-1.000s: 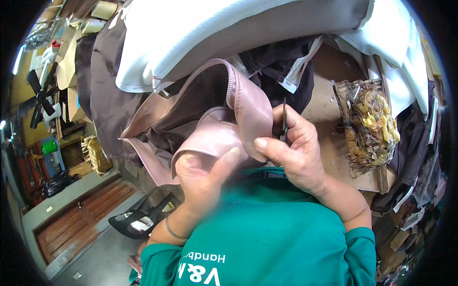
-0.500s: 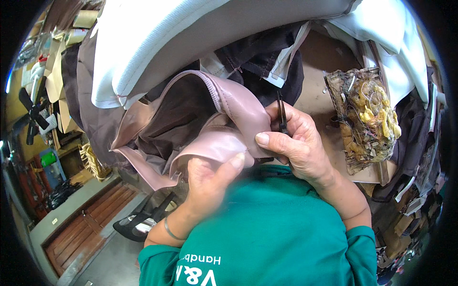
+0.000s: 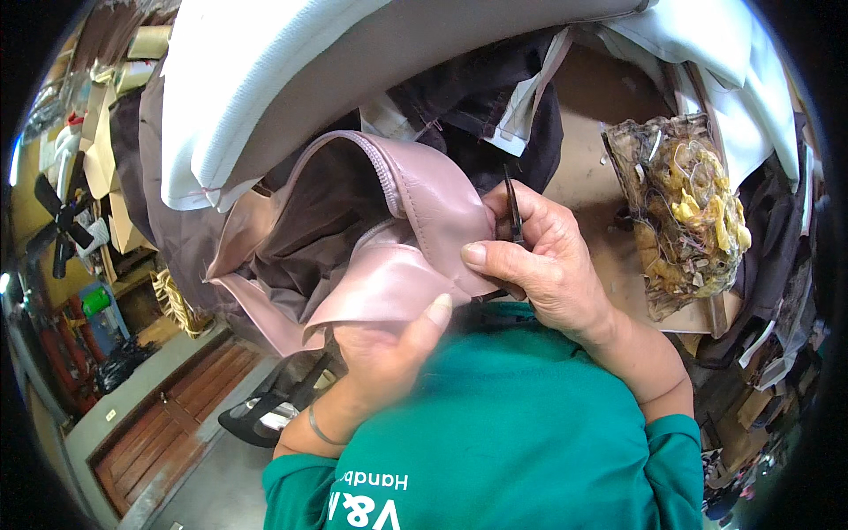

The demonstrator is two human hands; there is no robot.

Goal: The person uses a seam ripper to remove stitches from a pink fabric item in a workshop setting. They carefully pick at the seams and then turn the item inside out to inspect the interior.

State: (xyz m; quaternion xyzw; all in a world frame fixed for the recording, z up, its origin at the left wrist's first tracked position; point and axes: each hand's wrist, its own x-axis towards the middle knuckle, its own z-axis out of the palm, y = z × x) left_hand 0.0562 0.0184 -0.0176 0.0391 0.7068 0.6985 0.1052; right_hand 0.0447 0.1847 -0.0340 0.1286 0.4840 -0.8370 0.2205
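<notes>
A pale pink leather bag (image 3: 415, 221) with a zip along its opening and a dark brown lining sits in front of my chest. My left hand (image 3: 389, 353) grips its lower pink flap from beneath, thumb on top. My right hand (image 3: 548, 265) pinches the bag's right edge with thumb and fingers and also holds small dark thread snips (image 3: 512, 212), their blades pointing up beside the leather. My green shirt fills the lower part of the view.
White and grey leather panels (image 3: 371, 79) and dark fabric pieces pile on the brown table behind the bag. A clear bag of yellow thread scraps (image 3: 689, 212) lies at the right. A fan (image 3: 62, 230) and wooden floor boards show at the left.
The bag has opened out and turned a little, showing more of its zip and lining. Both hands have kept their grip and shifted slightly right.
</notes>
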